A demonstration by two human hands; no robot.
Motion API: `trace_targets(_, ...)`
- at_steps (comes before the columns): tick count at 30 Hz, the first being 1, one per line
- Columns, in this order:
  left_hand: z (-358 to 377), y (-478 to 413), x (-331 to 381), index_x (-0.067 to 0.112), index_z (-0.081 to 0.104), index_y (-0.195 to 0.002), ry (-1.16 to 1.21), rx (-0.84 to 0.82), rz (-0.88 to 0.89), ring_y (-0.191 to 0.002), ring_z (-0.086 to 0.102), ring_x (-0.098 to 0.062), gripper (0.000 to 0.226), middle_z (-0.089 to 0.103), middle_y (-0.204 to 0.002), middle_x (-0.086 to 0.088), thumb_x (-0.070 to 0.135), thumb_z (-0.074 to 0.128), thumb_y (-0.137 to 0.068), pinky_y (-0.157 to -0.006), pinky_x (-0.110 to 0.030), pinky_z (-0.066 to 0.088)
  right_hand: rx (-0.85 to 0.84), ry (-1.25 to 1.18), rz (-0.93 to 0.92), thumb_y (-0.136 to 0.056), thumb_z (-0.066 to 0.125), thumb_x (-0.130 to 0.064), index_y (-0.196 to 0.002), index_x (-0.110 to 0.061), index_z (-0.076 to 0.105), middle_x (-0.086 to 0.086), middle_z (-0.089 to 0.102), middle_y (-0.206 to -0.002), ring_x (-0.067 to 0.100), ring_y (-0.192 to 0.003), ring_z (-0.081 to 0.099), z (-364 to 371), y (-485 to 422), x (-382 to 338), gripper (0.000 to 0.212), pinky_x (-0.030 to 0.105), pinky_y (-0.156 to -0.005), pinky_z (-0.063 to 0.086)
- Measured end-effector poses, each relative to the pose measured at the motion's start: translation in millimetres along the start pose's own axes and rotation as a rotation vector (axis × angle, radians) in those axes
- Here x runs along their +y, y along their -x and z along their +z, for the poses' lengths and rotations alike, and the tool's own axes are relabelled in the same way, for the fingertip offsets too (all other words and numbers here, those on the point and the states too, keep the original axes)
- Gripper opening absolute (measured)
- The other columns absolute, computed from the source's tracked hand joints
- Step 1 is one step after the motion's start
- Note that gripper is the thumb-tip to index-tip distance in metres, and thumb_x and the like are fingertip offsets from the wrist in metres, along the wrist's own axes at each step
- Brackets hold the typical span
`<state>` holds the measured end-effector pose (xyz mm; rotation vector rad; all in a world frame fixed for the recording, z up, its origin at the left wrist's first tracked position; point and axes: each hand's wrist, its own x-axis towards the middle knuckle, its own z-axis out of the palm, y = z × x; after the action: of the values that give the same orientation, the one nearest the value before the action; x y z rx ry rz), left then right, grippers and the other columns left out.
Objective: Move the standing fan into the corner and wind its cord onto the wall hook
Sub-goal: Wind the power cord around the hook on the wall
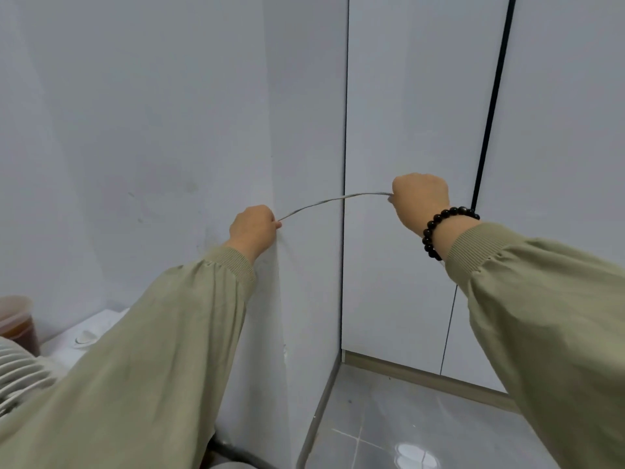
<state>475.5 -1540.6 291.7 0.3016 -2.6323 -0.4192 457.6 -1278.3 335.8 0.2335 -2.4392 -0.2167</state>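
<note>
A thin grey cord (333, 199) stretches in a shallow arc between my two hands, in front of a projecting white wall corner. My left hand (253, 228) is closed on its left end, close against the wall edge. My right hand (419, 201), with a black bead bracelet at the wrist, grips the right end, slightly higher. The white ribbed grille of the fan (20, 370) shows at the bottom left, partly hidden behind my left sleeve. No wall hook is visible; my left hand may cover it.
A brownish translucent container (17, 323) and a white object (88, 330) stand by the wall at the left. White wall panels with a black vertical strip (493, 96) fill the right. Glossy grey floor tiles (406, 428) lie at the bottom right.
</note>
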Motion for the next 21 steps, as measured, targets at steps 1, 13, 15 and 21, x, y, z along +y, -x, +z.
trace_targets(1, 1.7, 0.3, -0.2, 0.003, 0.063, -0.083, 0.013, -0.004, 0.009, -0.081, 0.056, -0.030, 0.030, 0.062, -0.085, -0.012, 0.028, 0.051, -0.095, -0.067, -0.032, 0.040, -0.032, -0.084, 0.043, -0.094, 0.049, -0.012, -0.073, -0.010, 0.046, 0.001, 0.036, -0.057, 0.022, -0.057, 0.044, 7.6, 0.5, -2.8, 0.021, 0.022, -0.044, 0.022)
trace_targets(13, -4.0, -3.0, -20.2, 0.005, 0.071, -0.077, 0.158, -0.244, 0.178, -0.060, 0.055, -0.013, 0.021, 0.067, -0.072, -0.003, 0.024, 0.066, -0.084, -0.059, -0.023, 0.046, -0.521, -1.151, 0.074, -0.088, 0.061, -0.026, -0.061, -0.010, 0.060, 0.002, 0.034, -0.052, 0.015, -0.044, 0.030, 18.6, 8.5, -96.4, 0.032, 0.022, -0.043, 0.031)
trace_targets(15, -4.4, -3.1, -35.3, 0.002, 0.071, -0.082, 0.107, -0.336, 0.156, -0.063, 0.055, -0.017, 0.019, 0.067, -0.077, -0.006, 0.018, 0.063, -0.086, -0.060, -0.024, 0.048, -0.437, -1.139, 0.091, -0.088, 0.059, -0.023, -0.056, -0.010, 0.058, 0.002, 0.034, -0.050, 0.016, -0.043, 0.030, 21.0, 7.6, -101.4, 0.035, 0.020, -0.041, 0.029)
trace_targets(21, -3.5, -5.2, -88.7, 0.001, 0.072, -0.083, -0.015, -0.272, 0.103, -0.065, 0.057, -0.017, 0.014, 0.064, -0.072, -0.006, 0.009, 0.061, -0.086, -0.068, -0.025, 0.044, -0.499, -1.197, 0.091, -0.089, 0.054, -0.018, -0.065, -0.006, 0.062, 0.006, 0.046, -0.052, 0.018, -0.041, 0.040, 23.5, 4.1, -124.8, 0.027, 0.022, -0.040, 0.036)
